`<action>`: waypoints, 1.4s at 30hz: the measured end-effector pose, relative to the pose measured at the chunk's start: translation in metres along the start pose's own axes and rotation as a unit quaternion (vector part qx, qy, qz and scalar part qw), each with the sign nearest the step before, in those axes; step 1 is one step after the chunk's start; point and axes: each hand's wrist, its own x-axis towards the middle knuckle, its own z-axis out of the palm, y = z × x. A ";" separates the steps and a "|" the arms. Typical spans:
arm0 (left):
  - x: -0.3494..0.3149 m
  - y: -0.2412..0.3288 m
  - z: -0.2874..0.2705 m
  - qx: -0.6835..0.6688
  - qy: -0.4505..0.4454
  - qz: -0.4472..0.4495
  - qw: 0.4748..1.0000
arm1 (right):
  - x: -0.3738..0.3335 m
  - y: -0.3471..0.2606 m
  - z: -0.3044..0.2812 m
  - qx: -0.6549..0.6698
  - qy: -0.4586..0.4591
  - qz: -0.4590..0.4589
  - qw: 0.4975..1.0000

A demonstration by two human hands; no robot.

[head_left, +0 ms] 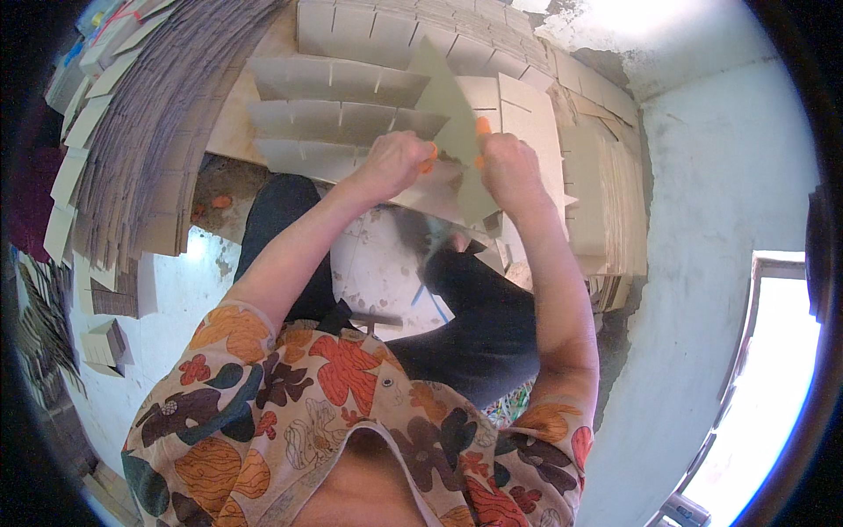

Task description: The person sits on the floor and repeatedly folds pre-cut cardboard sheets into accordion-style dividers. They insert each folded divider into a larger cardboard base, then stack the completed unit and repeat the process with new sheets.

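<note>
Three strips (320, 120) are stood left, a seemingly unjoined panel (452, 110) is gripped by the right hand (511, 167), the hold of the left hand (395, 162) being unclear.

No lettering, label, number or sign can be read anywhere in the head view.

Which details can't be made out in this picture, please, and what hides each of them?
In the head view:
Right hand: most fingers are hidden behind the hand itself.
Left hand: its curled fingers hide whether it pinches the grey-green card.
Left cardboard stack: its far end is cut off by the top edge.
Bright opening: glare hides what lies beyond.
Multicoloured thing: mostly covered by the patterned shirt.
</note>
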 end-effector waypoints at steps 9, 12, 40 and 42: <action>-0.006 0.016 -0.025 -0.011 0.028 0.025 0.999 | -0.025 0.053 0.014 0.029 0.255 0.165 0.952; -0.011 0.015 -0.041 -0.009 0.058 0.046 0.997 | -0.050 0.091 0.014 -0.047 0.169 0.319 0.931; -0.049 -0.031 -0.052 0.020 0.051 0.006 0.998 | 0.025 -0.029 -0.038 0.272 0.226 0.039 0.934; -0.049 -0.030 -0.053 0.027 0.036 -0.005 0.999 | 0.032 -0.035 -0.036 0.248 0.218 0.032 0.943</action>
